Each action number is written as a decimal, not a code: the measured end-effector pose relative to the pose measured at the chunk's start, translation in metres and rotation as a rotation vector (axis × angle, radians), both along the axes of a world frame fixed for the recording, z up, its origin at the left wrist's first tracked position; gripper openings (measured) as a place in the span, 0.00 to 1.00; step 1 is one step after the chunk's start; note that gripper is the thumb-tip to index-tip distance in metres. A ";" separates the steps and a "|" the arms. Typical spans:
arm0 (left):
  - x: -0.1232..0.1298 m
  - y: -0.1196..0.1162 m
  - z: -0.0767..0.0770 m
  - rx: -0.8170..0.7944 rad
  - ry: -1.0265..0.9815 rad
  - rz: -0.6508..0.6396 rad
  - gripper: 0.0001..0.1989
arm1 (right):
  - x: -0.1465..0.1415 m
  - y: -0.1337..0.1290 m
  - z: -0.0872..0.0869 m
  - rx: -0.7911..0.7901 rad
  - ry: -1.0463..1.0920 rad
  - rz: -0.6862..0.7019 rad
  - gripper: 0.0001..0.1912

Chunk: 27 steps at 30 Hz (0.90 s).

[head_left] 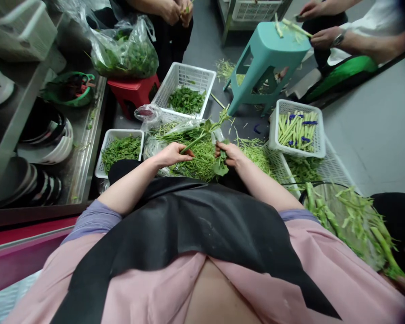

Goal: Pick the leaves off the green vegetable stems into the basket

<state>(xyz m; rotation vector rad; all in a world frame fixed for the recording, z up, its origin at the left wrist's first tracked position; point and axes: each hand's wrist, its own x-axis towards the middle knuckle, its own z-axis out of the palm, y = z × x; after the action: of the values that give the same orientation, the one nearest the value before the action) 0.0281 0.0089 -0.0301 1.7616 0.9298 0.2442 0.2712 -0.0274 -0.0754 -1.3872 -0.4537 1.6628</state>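
My left hand (174, 154) is closed round the lower end of a long green stalk (202, 133), which slants up to the right and has small leaves at its tip. In my right hand (230, 154) are some green leaves (220, 166), pinched between the fingers and hanging down. Below both hands lies a heap of thin green stems and shreds (200, 157), partly on clear plastic.
White baskets of greens (207, 76) stand ahead and at left (141, 146). A basket of cut stalks (278, 146) is at right, near a teal stool (266, 40). Metal shelving (94, 144) borders the left. Other people's hands (170, 12) show ahead and right.
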 end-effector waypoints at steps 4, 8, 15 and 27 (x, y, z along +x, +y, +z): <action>0.007 0.005 -0.010 0.039 -0.046 -0.019 0.18 | -0.034 -0.005 0.015 -0.024 0.129 0.444 0.11; 0.008 0.005 -0.010 0.088 -0.050 -0.066 0.19 | -0.046 -0.007 0.022 -0.035 0.141 0.628 0.10; 0.002 0.000 -0.004 0.078 -0.052 -0.122 0.20 | -0.032 -0.010 0.021 0.012 0.094 0.692 0.15; 0.019 -0.008 -0.025 0.274 0.048 0.234 0.05 | -0.071 -0.021 0.007 0.182 -0.149 0.305 0.08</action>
<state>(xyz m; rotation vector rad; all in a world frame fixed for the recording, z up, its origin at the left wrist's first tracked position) 0.0474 0.0004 -0.0550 1.9127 1.1835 0.5018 0.2003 -0.0488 -0.0688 -1.3609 -0.9183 1.7127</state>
